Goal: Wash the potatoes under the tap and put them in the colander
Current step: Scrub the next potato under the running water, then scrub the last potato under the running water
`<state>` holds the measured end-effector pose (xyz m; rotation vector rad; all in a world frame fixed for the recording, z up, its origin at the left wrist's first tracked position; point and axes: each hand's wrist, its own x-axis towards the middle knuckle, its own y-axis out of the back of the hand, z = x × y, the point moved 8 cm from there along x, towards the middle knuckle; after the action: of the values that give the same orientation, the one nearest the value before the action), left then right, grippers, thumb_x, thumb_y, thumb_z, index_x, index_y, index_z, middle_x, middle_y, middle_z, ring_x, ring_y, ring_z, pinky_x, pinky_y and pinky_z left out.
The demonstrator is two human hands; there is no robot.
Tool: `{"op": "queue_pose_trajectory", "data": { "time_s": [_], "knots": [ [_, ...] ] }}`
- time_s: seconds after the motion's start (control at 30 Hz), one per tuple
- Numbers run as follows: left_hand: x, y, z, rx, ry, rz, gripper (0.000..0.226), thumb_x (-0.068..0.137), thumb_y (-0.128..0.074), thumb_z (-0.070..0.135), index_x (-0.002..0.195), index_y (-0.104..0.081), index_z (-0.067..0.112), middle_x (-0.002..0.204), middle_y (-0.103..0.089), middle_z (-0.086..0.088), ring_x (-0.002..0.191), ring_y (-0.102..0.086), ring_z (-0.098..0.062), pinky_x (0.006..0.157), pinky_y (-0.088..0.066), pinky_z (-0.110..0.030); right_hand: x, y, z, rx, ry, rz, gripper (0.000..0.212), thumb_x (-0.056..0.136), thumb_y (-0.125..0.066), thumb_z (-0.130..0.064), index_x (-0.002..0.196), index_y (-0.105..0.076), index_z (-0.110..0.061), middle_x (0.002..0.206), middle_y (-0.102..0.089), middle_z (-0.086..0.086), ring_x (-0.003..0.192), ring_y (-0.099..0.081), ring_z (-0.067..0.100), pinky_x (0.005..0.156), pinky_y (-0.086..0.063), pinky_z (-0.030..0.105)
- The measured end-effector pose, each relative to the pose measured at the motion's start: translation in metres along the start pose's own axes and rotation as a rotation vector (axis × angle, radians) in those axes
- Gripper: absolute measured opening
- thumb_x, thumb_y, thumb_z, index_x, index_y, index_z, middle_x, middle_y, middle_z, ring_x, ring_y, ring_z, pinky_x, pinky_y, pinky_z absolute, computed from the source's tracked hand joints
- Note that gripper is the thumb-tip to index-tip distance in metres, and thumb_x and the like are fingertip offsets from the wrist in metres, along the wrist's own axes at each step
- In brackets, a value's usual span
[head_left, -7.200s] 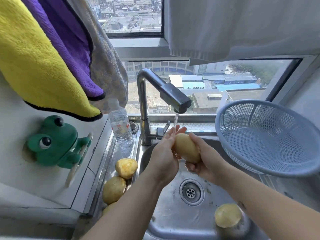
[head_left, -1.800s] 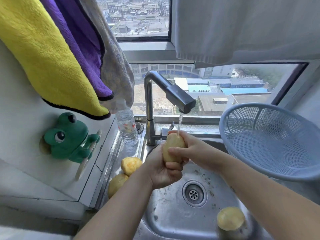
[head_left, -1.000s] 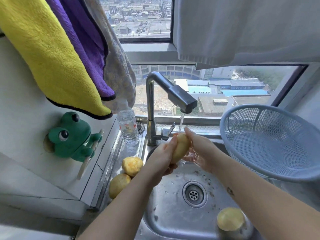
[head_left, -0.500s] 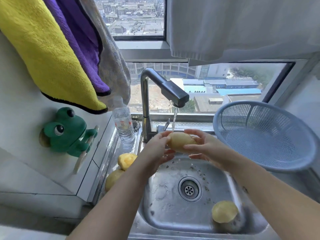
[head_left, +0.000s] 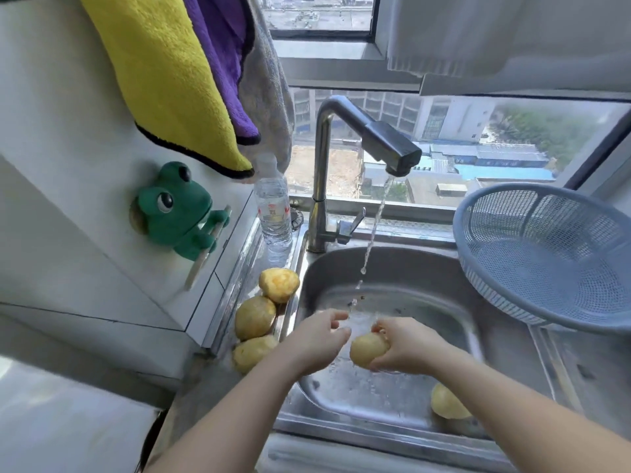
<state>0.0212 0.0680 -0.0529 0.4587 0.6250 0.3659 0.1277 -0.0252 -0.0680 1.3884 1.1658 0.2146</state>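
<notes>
right grip [head_left: 406, 346]: fingers curled round a smooth, oval, yellow-brown potato [head_left: 367, 348], wet, held low over the sink basin. left grip [head_left: 317, 339]: loosely curled, holding nothing, just beside the potato; whether they touch cannot be told. a thin water stream [head_left: 374, 230] falls from the angular metal tap [head_left: 368, 138] toward the gap between the grips. steel sink [head_left: 392, 268], dull and speckled; a second potato [head_left: 447, 402] lies in its near right corner. three lumpy potatoes [head_left: 255, 317] line the left ledge. round blue plastic mesh colander [head_left: 546, 233] sits tilted at the sink's right.
</notes>
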Motion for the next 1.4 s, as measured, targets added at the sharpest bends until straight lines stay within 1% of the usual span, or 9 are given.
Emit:
{"op": "queue_pose_trajectory", "data": {
  "time_s": [0.23, 0.4, 0.6, 0.7, 0.87, 1.07, 1.17, 1.27, 1.4],
  "knots": [
    [-0.026, 0.062, -0.059, -0.231, 0.091, 0.283, 0.020, 0.092, -0.053, 0.021, 0.109, -0.055, 0.032, 0.114, -0.062, 0.004, 0.093, -0.061, -0.014, 0.081, -0.051, -0.032, 0.011, -0.001, -0.054, 0.330, 0.095, 0.057, 0.062, 0.068, -0.075, -0.046, 0.122, -0.052, -0.025, 0.112, -0.062, -0.001, 0.093, -0.061, 0.017, 0.079, -0.055, 0.034],
    [-0.044, 0.084, -0.096, -0.334, 0.191, 0.382, 0.017, 0.091, -0.055, 0.023, 0.105, -0.053, 0.034, 0.111, -0.061, 0.007, 0.092, -0.067, -0.019, 0.087, -0.054, -0.044, 0.018, -0.004, -0.118, 0.490, 0.199, 0.129, 0.061, 0.069, -0.077, -0.045, 0.118, -0.049, -0.023, 0.110, -0.059, -0.006, 0.095, -0.059, 0.014, 0.079, -0.053, 0.032],
    [-0.057, 0.098, -0.122, -0.283, 0.255, 0.500, 0.043, 0.091, -0.057, 0.028, 0.134, -0.048, 0.025, 0.128, -0.052, 0.004, 0.103, -0.063, -0.018, 0.085, -0.052, -0.033, 0.025, -0.009, -0.166, 0.473, 0.278, 0.211, 0.060, 0.072, -0.072, -0.038, 0.125, -0.047, -0.025, 0.118, -0.060, -0.005, 0.102, -0.057, 0.015, 0.077, -0.045, 0.026],
    [-0.059, 0.098, -0.125, -0.250, 0.252, 0.515, 0.050, 0.091, -0.056, 0.025, 0.139, -0.044, 0.021, 0.138, -0.047, -0.002, 0.113, -0.054, -0.015, 0.095, -0.044, -0.027, 0.027, -0.012, -0.174, 0.428, 0.287, 0.230, 0.055, 0.074, -0.068, -0.036, 0.124, -0.048, -0.027, 0.115, -0.061, -0.006, 0.100, -0.058, 0.016, 0.075, -0.043, 0.026],
    [-0.060, 0.098, -0.124, -0.303, 0.210, 0.540, 0.050, 0.092, -0.055, 0.021, 0.140, -0.041, 0.023, 0.138, -0.045, 0.001, 0.099, -0.049, -0.006, 0.087, -0.039, -0.022, 0.031, -0.007, -0.187, 0.335, 0.355, 0.267, 0.056, 0.079, -0.063, -0.033, 0.132, -0.045, -0.027, 0.127, -0.056, -0.007, 0.109, -0.056, 0.017, 0.083, -0.046, 0.030],
    [-0.063, 0.094, -0.119, -0.285, 0.195, 0.546, 0.054, 0.090, -0.056, 0.022, 0.142, -0.039, 0.020, 0.142, -0.036, 0.001, 0.117, -0.054, -0.018, 0.103, -0.044, -0.038, 0.035, -0.006, -0.203, 0.217, 0.436, 0.238, 0.059, 0.083, -0.060, -0.030, 0.139, -0.039, -0.027, 0.136, -0.048, -0.004, 0.116, -0.053, 0.020, 0.087, -0.046, 0.033],
    [-0.064, 0.093, -0.115, -0.205, 0.174, 0.543, 0.050, 0.091, -0.052, 0.016, 0.140, -0.040, 0.014, 0.146, -0.031, 0.000, 0.121, -0.047, -0.017, 0.104, -0.038, -0.028, 0.034, -0.009, -0.208, 0.165, 0.481, 0.219, 0.060, 0.083, -0.058, -0.027, 0.139, -0.038, -0.026, 0.135, -0.046, -0.003, 0.114, -0.053, 0.022, 0.080, -0.042, 0.030],
    [-0.066, 0.094, -0.114, -0.191, 0.154, 0.553, 0.045, 0.089, -0.052, 0.011, 0.133, -0.045, 0.016, 0.139, -0.039, 0.000, 0.106, -0.046, -0.009, 0.092, -0.035, -0.019, 0.031, -0.014, -0.210, 0.149, 0.506, 0.196, 0.062, 0.081, -0.058, -0.028, 0.140, -0.038, -0.026, 0.135, -0.045, -0.002, 0.115, -0.052, 0.022, 0.082, -0.042, 0.030],
    [-0.067, 0.095, -0.117, -0.193, 0.178, 0.552, 0.051, 0.091, -0.049, 0.011, 0.140, -0.040, 0.021, 0.139, -0.038, 0.000, 0.121, -0.047, -0.016, 0.099, -0.038, -0.024, 0.030, -0.016, -0.209, 0.146, 0.532, 0.186, 0.063, 0.082, -0.059, -0.033, 0.141, -0.037, -0.026, 0.139, -0.043, -0.001, 0.118, -0.051, 0.021, 0.089, -0.046, 0.034]
  ]
}}
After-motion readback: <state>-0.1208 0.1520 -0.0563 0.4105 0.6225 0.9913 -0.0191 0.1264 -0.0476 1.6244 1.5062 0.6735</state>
